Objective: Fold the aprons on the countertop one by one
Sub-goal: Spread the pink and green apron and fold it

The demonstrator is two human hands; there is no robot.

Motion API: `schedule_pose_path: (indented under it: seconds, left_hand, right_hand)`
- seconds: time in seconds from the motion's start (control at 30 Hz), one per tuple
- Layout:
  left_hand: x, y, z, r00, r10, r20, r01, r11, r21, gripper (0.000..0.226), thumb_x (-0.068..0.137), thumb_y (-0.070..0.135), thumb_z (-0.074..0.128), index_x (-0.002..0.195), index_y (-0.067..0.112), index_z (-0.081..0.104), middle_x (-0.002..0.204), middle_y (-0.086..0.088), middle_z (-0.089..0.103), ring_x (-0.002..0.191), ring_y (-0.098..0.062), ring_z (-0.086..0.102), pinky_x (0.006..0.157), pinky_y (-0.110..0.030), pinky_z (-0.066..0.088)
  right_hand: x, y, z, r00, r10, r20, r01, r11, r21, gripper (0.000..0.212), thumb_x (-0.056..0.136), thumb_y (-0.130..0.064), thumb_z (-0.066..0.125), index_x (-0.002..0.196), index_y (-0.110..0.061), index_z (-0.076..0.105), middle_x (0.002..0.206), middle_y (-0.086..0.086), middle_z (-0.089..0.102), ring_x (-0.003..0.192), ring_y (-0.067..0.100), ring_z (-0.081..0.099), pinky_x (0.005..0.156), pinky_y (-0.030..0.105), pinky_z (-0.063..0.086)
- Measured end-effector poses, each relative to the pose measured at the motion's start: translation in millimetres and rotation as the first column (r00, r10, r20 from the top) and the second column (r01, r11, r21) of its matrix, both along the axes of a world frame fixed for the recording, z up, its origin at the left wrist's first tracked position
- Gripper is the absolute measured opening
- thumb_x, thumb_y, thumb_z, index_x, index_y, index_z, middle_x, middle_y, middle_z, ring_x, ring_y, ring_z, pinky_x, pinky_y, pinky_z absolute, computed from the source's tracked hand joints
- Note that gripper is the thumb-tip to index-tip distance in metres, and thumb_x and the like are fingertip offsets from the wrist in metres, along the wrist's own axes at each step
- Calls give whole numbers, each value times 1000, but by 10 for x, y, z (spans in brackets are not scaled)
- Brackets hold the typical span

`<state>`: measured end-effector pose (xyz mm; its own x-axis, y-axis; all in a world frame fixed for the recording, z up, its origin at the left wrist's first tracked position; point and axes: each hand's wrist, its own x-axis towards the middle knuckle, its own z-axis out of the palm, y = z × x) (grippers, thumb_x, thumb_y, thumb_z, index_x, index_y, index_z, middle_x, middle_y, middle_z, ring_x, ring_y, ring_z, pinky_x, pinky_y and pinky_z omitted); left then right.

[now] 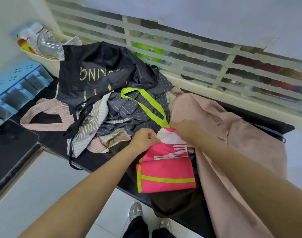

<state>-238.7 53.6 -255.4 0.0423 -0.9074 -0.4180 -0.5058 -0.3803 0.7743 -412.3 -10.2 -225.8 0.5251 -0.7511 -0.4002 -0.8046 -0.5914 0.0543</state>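
A bright pink apron [165,170] with lime-green trim lies folded narrow near the front edge of the black countertop [12,148]. Its lime neck loop [145,102] stretches back over the pile. My left hand [145,139] pinches the left corner of the apron's white top edge. My right hand [186,130] pinches the right corner, where the loop joins. Behind lies a heap of aprons: a black one with gold lettering [98,73], a grey pinstriped one [129,109] and a pink dotted one [48,115].
A large pale pink cloth [232,134] drapes over the counter's right part and hangs past the front edge. A blue drawer organiser [14,90] stands at the left, a cream basket of jars [43,48] behind it. A barred window runs along the back. My shoes show on the tiled floor.
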Motion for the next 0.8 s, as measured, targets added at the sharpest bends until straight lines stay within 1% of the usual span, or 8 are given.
schedule_pose_path:
  seconds: [0.13, 0.27, 0.37, 0.47, 0.6, 0.7, 0.73, 0.8]
  left_hand:
    - [-32, -77, 14, 1000, -17, -14, 17, 1000, -23, 34, 81, 1, 69, 77, 25, 45, 65, 2, 53, 59, -12, 48, 64, -27, 41]
    - [32, -88, -42, 1000, -19, 1, 19, 1000, -22, 37, 81, -3, 66, 83, 23, 40, 65, 1, 52, 58, -12, 46, 65, -28, 39]
    - [64, -83, -55, 999, -45, -11, 45, 999, -14, 35, 82, -3, 66, 94, 16, 39, 68, 0, 53, 60, -14, 47, 71, -31, 41]
    - [60, -81, -7, 993, -115, 12, 115, 993, -29, 36, 83, -1, 64, 101, 17, 38, 75, -4, 57, 66, -19, 49, 71, -33, 44]
    - [21, -5, 57, 892, -220, 394, 293, 947, -133, 35, 85, 0, 51, 116, 15, 42, 107, -9, 55, 90, -26, 54, 75, -35, 44]
    - [-13, 173, 107, 703, -167, 691, 587, 685, -432, 30, 80, 9, 41, 106, 11, 57, 105, -8, 53, 93, -23, 45, 73, -35, 42]
    - [-23, 242, 93, 672, -271, 689, 680, 594, -430, 28, 80, 12, 40, 101, 11, 59, 100, -8, 55, 90, -22, 46, 71, -33, 43]
    - [24, 372, 48, 644, -540, 542, 741, 618, -264, 25, 86, 8, 44, 105, 9, 61, 103, -8, 57, 95, -23, 53, 79, -31, 45]
  right_hand:
    - [-30, 87, -156, 994, 101, 50, -66, 883, -465, 26, 69, -11, 70, 89, -10, 54, 63, 3, 57, 44, 19, 55, 37, 20, 30]
    - [-24, 323, -217, 946, 285, 155, -103, 716, -690, 19, 82, -7, 36, 95, -14, 49, 95, 7, 58, 75, 24, 55, 66, 33, 40]
    - [-138, 366, -265, 951, 256, 171, -88, 757, -647, 33, 77, -12, 52, 110, -18, 50, 109, 9, 59, 88, 28, 57, 76, 38, 42]
    - [-151, 289, -310, 990, 70, 122, -7, 891, -454, 54, 53, -16, 82, 104, -17, 64, 101, 15, 65, 73, 32, 62, 56, 34, 49]
    - [-34, 271, -358, 999, -17, 45, 31, 943, -332, 50, 49, -32, 89, 95, -17, 74, 102, 15, 68, 69, 33, 64, 52, 33, 50]
    - [-42, 289, -368, 997, -26, 67, 46, 945, -324, 56, 46, -34, 91, 97, -15, 74, 104, 16, 68, 69, 33, 64, 51, 34, 50]
    - [-62, 291, -343, 995, -25, 94, 55, 938, -342, 60, 45, -33, 91, 99, -15, 73, 104, 17, 67, 71, 34, 64, 52, 35, 51]
    - [-80, 305, -244, 976, 40, 214, 50, 915, -400, 62, 47, -29, 90, 104, -12, 71, 106, 18, 66, 79, 35, 65, 58, 38, 53]
